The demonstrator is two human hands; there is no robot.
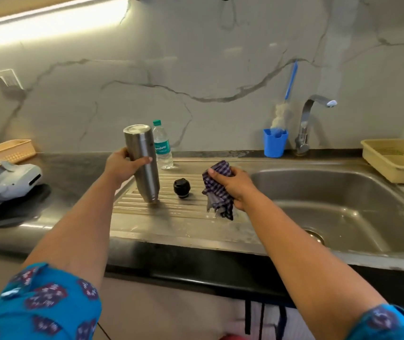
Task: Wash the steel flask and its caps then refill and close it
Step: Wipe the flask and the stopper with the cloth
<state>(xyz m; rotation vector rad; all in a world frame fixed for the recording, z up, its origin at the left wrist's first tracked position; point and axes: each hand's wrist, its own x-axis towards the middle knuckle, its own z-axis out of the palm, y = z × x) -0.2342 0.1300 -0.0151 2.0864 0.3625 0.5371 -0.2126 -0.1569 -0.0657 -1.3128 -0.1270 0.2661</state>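
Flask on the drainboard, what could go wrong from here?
1. The left hand holds the steel flask inverted and tilted, narrow end on the ribbed drainboard; it may skid.
2. The black cap sits loose nearby; the flask or the checked cloth in the right hand could knock it.

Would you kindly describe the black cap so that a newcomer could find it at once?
Start at the steel sink and look to the ribbed draining board beside the basin. The black cap stands there between the steel flask held by the left hand and the checked cloth in the right hand. It is the only small, round, black thing there.
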